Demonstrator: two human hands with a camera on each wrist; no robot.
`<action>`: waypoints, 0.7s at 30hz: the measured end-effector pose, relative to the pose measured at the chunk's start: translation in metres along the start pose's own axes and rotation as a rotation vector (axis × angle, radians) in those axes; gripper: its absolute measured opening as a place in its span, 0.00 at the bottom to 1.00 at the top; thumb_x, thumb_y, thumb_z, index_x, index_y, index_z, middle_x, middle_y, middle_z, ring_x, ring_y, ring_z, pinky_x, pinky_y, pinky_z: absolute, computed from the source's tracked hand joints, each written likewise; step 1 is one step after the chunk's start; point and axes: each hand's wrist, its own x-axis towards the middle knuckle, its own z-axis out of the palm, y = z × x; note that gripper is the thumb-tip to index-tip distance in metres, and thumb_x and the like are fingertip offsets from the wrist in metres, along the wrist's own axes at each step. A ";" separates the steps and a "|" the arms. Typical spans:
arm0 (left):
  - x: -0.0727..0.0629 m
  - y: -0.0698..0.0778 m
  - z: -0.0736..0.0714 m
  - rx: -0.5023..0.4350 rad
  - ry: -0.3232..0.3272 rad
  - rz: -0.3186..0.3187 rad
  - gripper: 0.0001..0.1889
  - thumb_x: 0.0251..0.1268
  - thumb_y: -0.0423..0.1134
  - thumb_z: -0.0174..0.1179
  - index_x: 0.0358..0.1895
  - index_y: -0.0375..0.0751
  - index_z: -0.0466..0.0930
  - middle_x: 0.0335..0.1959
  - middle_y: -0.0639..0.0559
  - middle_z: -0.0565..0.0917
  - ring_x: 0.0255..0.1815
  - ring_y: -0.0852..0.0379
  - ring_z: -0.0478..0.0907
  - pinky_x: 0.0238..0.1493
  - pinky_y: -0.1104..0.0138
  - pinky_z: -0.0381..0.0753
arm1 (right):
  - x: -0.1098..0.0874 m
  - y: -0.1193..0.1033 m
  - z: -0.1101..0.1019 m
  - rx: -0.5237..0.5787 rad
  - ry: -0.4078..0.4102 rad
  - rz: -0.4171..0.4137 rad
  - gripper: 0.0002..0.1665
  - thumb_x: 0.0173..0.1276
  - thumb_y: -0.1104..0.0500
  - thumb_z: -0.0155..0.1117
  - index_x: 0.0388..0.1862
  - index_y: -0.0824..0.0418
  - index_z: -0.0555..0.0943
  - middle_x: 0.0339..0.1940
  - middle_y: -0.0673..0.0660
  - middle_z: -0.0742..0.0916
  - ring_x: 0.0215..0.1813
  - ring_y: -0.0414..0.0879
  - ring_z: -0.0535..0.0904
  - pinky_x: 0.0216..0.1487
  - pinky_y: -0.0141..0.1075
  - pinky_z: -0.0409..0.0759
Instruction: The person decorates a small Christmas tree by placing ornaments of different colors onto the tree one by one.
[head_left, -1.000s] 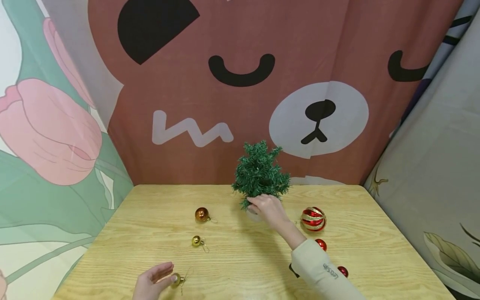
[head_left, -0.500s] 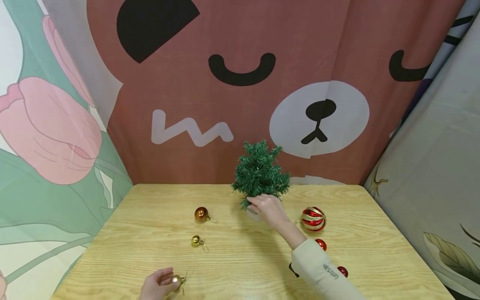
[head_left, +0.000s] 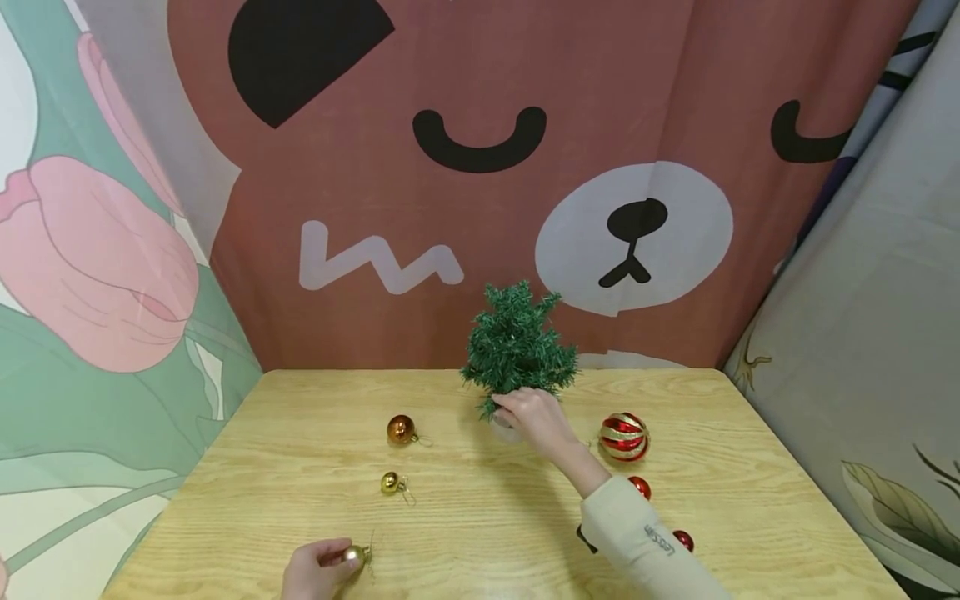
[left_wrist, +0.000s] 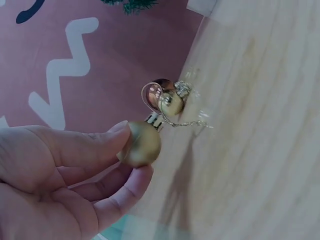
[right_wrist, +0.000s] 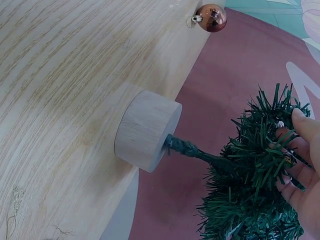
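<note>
My left hand pinches a small matte gold bauble between thumb and fingertips, near the table's front left. A thin gold cord loop rises from its cap. Farther back, my right hand grips the lower branches of a small green artificial Christmas tree. Seen from the right wrist, the thumb and fingers close round a branch tip, and foliage hides part of the fingers. The tree stands upright on a round pale wooden base.
A copper bauble and a shiny gold bauble lie left of the tree. On the right are a red-and-gold striped bauble and two red baubles, partly behind the right sleeve. A printed curtain hangs behind the wooden table.
My left fingers have closed on the matte gold bauble, and it has tilted slightly upward in them. My right hand stays in place at the tree.
</note>
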 end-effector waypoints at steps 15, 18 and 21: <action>-0.004 0.046 0.006 -0.189 0.069 0.142 0.18 0.49 0.29 0.64 0.46 0.25 0.76 0.37 0.40 0.81 0.42 0.48 0.77 0.37 0.71 0.76 | -0.001 0.001 0.000 -0.021 -0.008 0.007 0.12 0.56 0.61 0.64 0.40 0.62 0.83 0.32 0.52 0.86 0.31 0.42 0.80 0.32 0.33 0.77; -0.004 0.055 0.010 -0.224 0.078 0.141 0.18 0.49 0.29 0.64 0.46 0.26 0.77 0.38 0.40 0.81 0.42 0.50 0.76 0.36 0.73 0.74 | -0.002 0.001 0.001 -0.019 -0.009 0.003 0.13 0.56 0.61 0.64 0.40 0.62 0.83 0.32 0.52 0.86 0.31 0.42 0.80 0.32 0.33 0.77; -0.002 0.061 0.013 -0.248 0.072 0.138 0.18 0.49 0.29 0.64 0.46 0.26 0.76 0.39 0.40 0.81 0.42 0.50 0.76 0.36 0.73 0.74 | -0.001 0.002 0.001 -0.015 -0.011 0.000 0.13 0.55 0.61 0.65 0.41 0.62 0.83 0.32 0.53 0.86 0.31 0.42 0.80 0.32 0.33 0.77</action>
